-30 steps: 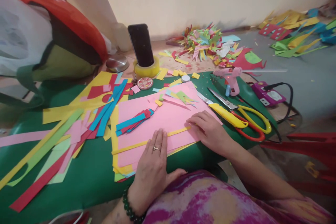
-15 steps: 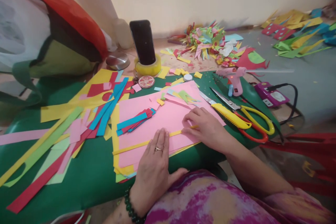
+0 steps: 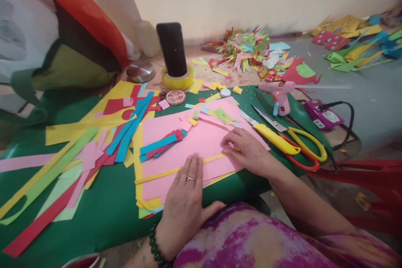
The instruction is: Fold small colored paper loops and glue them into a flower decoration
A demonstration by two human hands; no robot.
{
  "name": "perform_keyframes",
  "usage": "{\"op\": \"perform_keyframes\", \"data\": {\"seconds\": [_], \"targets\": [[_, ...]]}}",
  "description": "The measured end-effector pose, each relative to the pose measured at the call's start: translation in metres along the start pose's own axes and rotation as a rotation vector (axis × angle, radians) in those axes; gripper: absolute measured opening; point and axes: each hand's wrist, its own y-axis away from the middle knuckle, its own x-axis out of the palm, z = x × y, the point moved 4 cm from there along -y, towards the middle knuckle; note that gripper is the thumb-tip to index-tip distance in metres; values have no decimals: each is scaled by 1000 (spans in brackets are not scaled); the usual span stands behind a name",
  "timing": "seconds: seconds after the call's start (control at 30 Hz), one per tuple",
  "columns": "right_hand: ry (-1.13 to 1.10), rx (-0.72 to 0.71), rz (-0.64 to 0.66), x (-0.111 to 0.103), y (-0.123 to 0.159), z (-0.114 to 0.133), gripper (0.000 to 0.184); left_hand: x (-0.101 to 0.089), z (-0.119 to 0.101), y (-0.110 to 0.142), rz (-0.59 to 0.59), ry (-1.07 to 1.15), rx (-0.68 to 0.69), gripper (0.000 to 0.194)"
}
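A narrow yellow paper strip (image 3: 158, 176) runs slantwise across the pink paper sheet (image 3: 205, 135). My left hand (image 3: 186, 192) lies flat over the strip's middle, fingers stretched out and thumb spread, with a ring and a green bead bracelet on it. Farther right, my right hand (image 3: 243, 150) pinches the strip near its right end, a bit of yellow showing beyond the fingers. Beneath the pink sheet, edges of several coloured sheets stick out. A bundle of blue and red paper strips (image 3: 161, 144) rests on the pink sheet, left of centre.
Right of the sheet lie a yellow-handled cutter (image 3: 276, 138) and scissors (image 3: 307, 144). Behind them stands a pink glue gun (image 3: 279, 94) by a purple power box (image 3: 323, 115). Paper strips (image 3: 91, 155) cover the left side. A phone (image 3: 172, 50) leans in a yellow tape roll (image 3: 178, 78).
My right hand has slid slightly to the right along the yellow strip, baring a little more of it between the hands. My left hand stays in place.
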Motion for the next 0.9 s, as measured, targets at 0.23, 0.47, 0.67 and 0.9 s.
{"op": "perform_keyframes", "data": {"seconds": [0.23,0.47,0.67,0.9], "targets": [[238,26,4,2,-2,15,18,1,0,0,41,11,-13,91],[383,73,-62,9,-1,21,39,-1,-1,-2,38,15,-21,86],[337,86,-166,-3,19,-12,35,-2,-1,-3,20,17,-19,86],[266,89,-277,-5,31,-24,18,-4,0,-4,2,-5,-1,86]]}}
